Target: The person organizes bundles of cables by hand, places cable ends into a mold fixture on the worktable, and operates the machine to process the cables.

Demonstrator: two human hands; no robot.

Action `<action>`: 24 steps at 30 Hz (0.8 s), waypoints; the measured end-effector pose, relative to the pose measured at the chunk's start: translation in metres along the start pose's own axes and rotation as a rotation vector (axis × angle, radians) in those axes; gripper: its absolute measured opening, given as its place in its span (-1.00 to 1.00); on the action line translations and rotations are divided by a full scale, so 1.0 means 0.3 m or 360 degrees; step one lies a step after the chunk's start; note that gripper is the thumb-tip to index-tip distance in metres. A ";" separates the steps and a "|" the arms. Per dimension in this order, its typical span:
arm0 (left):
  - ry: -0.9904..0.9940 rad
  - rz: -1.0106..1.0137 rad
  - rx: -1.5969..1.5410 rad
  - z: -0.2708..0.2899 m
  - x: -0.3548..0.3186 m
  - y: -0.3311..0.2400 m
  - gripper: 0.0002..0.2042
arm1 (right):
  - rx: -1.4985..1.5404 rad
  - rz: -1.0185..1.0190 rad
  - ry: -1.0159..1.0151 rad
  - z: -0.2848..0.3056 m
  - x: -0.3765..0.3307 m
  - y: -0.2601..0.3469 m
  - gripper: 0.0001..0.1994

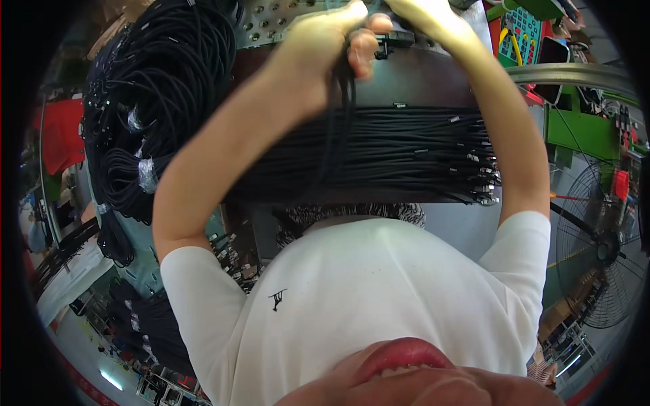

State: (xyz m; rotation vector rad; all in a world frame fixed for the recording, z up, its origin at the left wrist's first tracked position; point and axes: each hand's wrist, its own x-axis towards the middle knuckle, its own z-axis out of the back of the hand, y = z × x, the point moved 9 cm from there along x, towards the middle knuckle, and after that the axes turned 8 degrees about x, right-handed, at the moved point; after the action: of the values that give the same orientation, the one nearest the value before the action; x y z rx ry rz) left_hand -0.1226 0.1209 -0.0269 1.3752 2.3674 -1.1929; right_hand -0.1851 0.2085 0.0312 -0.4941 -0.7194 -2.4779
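Observation:
At the top of the head view, my left hand [332, 35] is closed, its fingers curled round black cables [344, 108]. Their lengths hang down from it over a row of straight black cables [379, 149] laid side by side on the bench. Close by on the right, my right hand [425, 15] reaches to the upper edge of the picture, where its fingers are cut off and blurred. A small dark clamp-like fixture [384, 44] sits just below and between both hands. What the fingertips touch is hidden.
Large coiled bundles of black cable [169, 74] are heaped on the left, some tied with clear wrap [146, 174]. A metal plate with holes [267, 24] lies at the back. On the right are a curved metal rail [575, 74] and a large fan [602, 250].

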 end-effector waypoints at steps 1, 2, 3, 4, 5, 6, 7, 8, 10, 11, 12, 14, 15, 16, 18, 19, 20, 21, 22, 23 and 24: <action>0.0653 0.0056 -0.0123 -0.080 0.028 -0.084 -0.62 | -0.0079 -0.0035 0.0029 -0.024 0.025 -0.027 -0.72; 0.0060 0.0054 0.0054 0.068 0.118 -0.123 -0.77 | -0.0143 -0.0070 0.0043 -0.043 0.043 -0.055 -0.71; 0.0110 -0.0348 0.0353 0.083 0.176 -0.211 -0.77 | -0.0183 -0.0082 0.0056 -0.055 0.046 -0.075 -0.70; 0.0016 -0.0177 0.0241 0.133 0.232 -0.207 -0.78 | -0.0215 -0.0079 0.0058 -0.065 0.046 -0.089 -0.70; -0.0077 -0.0001 0.0130 0.162 0.269 -0.195 -0.78 | -0.0248 -0.0070 0.0057 -0.066 0.039 -0.099 -0.69; 0.0129 -0.0151 0.0166 0.125 0.292 -0.222 -0.76 | -0.0277 -0.0059 0.0054 -0.065 0.030 -0.105 -0.68; 0.0339 -0.0298 0.0200 0.072 0.289 -0.239 -0.74 | -0.0301 -0.0043 0.0049 -0.060 0.021 -0.106 -0.67; 0.0214 0.0027 0.0054 0.083 0.289 -0.175 -0.75 | -0.0325 -0.0010 0.0044 -0.053 0.015 -0.102 -0.66; -0.0063 -0.0060 0.0350 0.089 0.248 -0.188 -0.75 | -0.0391 0.0054 0.0035 -0.040 0.006 -0.085 -0.64; -0.0355 -0.0149 0.0646 0.127 0.209 -0.219 -0.74 | -0.0425 0.0096 0.0032 -0.035 0.001 -0.070 -0.63; -0.0199 -0.0386 0.0641 0.092 0.171 -0.256 -0.75 | -0.0463 0.0146 0.0008 -0.025 0.000 -0.056 -0.62; -0.0626 -0.0999 0.2432 0.052 0.081 -0.391 -0.74 | -0.0542 0.0214 -0.0026 -0.007 -0.009 -0.036 -0.60; -0.1116 -0.1455 0.3369 0.003 0.021 -0.436 -0.72 | -0.0579 0.0238 -0.0041 0.005 -0.011 -0.033 -0.59; -0.0859 -0.1820 0.3471 -0.034 0.027 -0.415 -0.70 | -0.0613 0.0269 -0.0042 0.007 -0.021 -0.027 -0.58; -0.0401 -0.2006 0.3394 -0.027 0.078 -0.380 -0.65 | -0.0543 0.0192 0.0014 0.014 -0.025 -0.054 -0.56; -0.0515 -0.2329 0.3801 -0.039 0.085 -0.342 -0.64 | -0.0443 0.0124 0.0063 0.014 -0.018 -0.077 -0.54; -0.0725 -0.2729 0.4141 -0.044 0.082 -0.305 -0.62 | -0.0656 0.0266 0.0001 0.017 -0.026 -0.053 -0.54; -0.0714 -0.2737 0.4134 -0.033 0.108 -0.298 -0.62 | -0.0663 0.0258 0.0002 0.016 -0.017 -0.063 -0.54; -0.0741 -0.2615 0.3897 -0.014 0.121 -0.323 -0.68 | -0.0709 0.0219 -0.0023 0.016 -0.013 -0.072 -0.57; -0.0768 -0.2485 0.3664 0.006 0.134 -0.347 -0.73 | -0.0752 0.0184 -0.0046 0.012 -0.008 -0.079 -0.60; -0.0473 -0.2100 0.2615 0.074 0.152 -0.412 -0.77 | -0.0416 -0.0145 0.0132 -0.013 0.002 -0.150 -0.67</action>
State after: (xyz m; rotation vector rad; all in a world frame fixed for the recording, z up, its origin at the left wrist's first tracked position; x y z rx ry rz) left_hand -0.2511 0.1034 0.0051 -0.8668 1.5188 -3.5379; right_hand -0.2115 0.2388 0.0109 -0.4579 -0.3947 -2.6761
